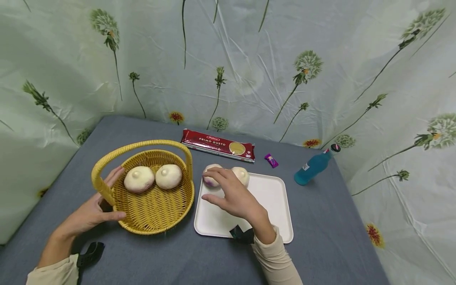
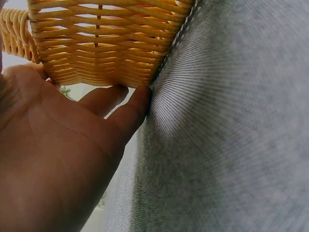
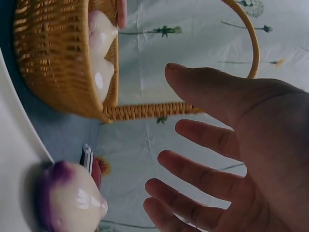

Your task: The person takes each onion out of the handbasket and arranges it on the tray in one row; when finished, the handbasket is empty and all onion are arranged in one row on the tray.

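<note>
A yellow wicker basket [image 1: 153,213] with an arched handle stands at the left; inside it lie two white turnips, a left one [image 1: 139,179] and a right one [image 1: 169,176]. My left hand [image 1: 87,211] rests against the basket's left side with its fingers spread, touching the wicker. Over the white tray [image 1: 274,206], my right hand [image 1: 235,192] hovers with fingers apart, holding nothing. Beneath and beyond it, two more turnips sit at the tray's far left: a purple-tinged turnip [image 3: 77,200], partly hidden by the fingers in the head view, and a pale one [image 1: 241,175].
A red pasta packet [image 1: 217,145] lies behind the tray. To its right is a small purple-wrapped sweet [image 1: 271,160]. A blue bottle [image 1: 315,166] lies or stands at the right of the grey-covered table [image 1: 331,229]. Flower-patterned cloth [image 1: 249,59] hangs behind.
</note>
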A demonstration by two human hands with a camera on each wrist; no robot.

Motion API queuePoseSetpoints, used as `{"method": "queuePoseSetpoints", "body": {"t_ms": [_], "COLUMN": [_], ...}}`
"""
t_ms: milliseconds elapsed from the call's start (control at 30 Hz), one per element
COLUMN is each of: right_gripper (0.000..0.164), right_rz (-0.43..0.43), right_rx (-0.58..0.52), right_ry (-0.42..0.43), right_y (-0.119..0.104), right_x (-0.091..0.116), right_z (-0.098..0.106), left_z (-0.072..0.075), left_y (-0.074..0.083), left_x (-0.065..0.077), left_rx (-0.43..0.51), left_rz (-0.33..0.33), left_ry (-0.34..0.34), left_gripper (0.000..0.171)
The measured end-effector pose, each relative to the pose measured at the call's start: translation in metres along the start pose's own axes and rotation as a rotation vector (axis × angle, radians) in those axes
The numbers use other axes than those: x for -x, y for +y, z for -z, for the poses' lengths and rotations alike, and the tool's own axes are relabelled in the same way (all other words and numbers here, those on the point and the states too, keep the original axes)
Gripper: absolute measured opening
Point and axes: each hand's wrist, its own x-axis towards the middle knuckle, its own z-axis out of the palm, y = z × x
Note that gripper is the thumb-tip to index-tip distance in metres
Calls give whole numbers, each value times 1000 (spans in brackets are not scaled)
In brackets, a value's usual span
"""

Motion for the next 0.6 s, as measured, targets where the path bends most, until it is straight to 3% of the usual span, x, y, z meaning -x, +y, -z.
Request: {"method": "queuePoseSetpoints", "body": {"t_ms": [600], "right_gripper": [52], "right_rz": [151], "right_rx": [21], "right_ry": [-84], "right_y": [-23], "right_x": [-13], "right_z": [-28], "left_z": [0], "left_y": [1], "left_x": [0], "left_rx": [2], "left_rz": [11], "left_ry": [8], "left_gripper": [115]}}
